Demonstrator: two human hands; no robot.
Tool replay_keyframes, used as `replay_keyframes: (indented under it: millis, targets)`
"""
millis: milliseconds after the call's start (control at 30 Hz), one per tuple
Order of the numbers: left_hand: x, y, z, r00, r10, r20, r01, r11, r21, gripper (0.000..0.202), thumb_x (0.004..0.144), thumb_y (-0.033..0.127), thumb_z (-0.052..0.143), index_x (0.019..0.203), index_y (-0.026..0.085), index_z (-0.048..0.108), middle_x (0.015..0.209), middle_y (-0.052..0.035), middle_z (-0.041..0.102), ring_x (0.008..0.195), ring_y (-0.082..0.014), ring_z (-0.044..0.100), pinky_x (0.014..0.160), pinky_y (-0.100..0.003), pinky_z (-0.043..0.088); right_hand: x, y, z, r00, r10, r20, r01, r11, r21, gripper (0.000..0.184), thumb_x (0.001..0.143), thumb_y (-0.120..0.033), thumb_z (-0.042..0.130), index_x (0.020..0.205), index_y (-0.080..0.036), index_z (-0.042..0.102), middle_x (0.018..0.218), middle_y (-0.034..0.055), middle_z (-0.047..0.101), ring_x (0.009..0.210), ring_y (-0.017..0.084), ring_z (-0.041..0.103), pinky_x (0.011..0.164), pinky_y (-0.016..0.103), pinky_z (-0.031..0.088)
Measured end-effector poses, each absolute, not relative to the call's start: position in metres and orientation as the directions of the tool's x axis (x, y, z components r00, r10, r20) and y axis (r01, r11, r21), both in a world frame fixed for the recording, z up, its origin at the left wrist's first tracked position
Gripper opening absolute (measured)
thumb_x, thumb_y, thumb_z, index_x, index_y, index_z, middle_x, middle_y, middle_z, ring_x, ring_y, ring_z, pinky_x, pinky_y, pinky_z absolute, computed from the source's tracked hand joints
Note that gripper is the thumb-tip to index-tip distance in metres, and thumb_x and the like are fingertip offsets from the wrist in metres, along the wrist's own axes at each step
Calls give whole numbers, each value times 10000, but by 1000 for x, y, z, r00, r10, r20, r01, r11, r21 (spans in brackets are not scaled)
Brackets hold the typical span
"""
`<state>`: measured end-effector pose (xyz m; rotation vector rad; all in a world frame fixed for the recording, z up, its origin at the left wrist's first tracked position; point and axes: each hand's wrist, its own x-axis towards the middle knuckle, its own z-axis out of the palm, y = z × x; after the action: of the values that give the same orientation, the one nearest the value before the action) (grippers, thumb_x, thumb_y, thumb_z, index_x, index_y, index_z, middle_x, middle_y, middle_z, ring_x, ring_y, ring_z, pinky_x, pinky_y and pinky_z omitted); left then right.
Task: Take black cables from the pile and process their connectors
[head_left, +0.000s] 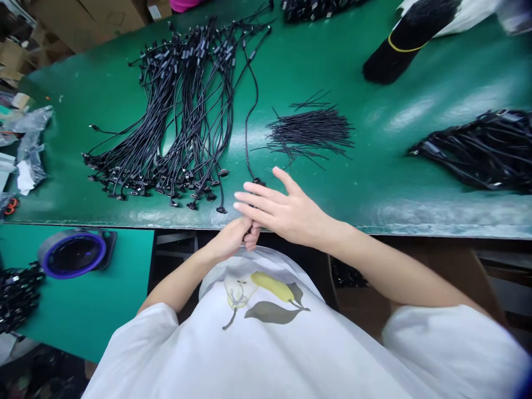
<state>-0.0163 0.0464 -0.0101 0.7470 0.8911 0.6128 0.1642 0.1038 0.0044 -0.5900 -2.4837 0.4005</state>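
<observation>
The black cable point(246, 133) is thin, smooth and dark along its length. Its near part is closed in the left fingers point(251, 239), where a small dark piece shows; the rest of that part is hidden behind the spread right fingers point(260, 206), and whether those touch it cannot be told. A dark lump point(259, 182) shows just beyond the right fingers. From there the cable runs away from the fingers across the bench point(374, 127) in a loose, shallow S, reaching a small greyish piece point(252, 55) well beyond the fingertips.
</observation>
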Motion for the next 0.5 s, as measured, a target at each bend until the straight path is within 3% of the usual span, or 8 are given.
replay_keyframes:
  millis: [67,133,200,300,367,500]
  targets:
    - [-22,48,-6,573,677,-461,-39,585,810,508,824,676,523,775,176,454,547,84,347,467,-66,341,488,-222,334,170,102,1,-863,342,372,290,938,-188,291,1014,-292,341,1092,-177,597,1004,70,658,988,208,576,1096,549,252]
    - [-26,48,-3,616,631,-471,53,564,824,466,833,629,554,876,173,465,558,86,394,481,-73,369,512,-228,348,174,101,-4,-909,281,309,268,960,-85,354,1011,-372,360,874,-162,609,776,43,612,733,176,531,912,424,391]
    - [-30,48,-1,618,643,-452,97,508,856,424,844,563,587,971,178,462,604,60,493,542,-97,463,579,-247,401,178,100,-7,-922,264,283,270,963,-20,375,1010,-361,365,770,-170,580,684,28,555,614,155,444,689,342,355]
    - [-38,48,2,485,811,-327,210,255,944,392,832,442,655,1093,192,504,929,-61,654,871,-177,612,806,-318,466,185,101,-8,-901,303,311,335,941,52,370,1012,-297,355,737,-172,570,642,31,526,574,151,383,592,333,236]
    - [-44,50,3,377,909,-180,369,31,929,288,858,381,630,1083,208,583,1101,-94,650,1047,-212,592,936,-348,431,189,103,-7,-883,335,330,374,925,62,392,1016,-304,345,724,-169,569,632,37,519,569,151,365,587,337,219]
    - [-49,54,2,380,925,5,571,-239,785,225,903,367,553,1031,226,670,1060,-92,668,1037,-237,580,964,-361,406,189,105,-5,-840,437,322,419,899,-127,393,1014,-329,340,729,-180,566,634,35,502,571,149,353,583,347,219]
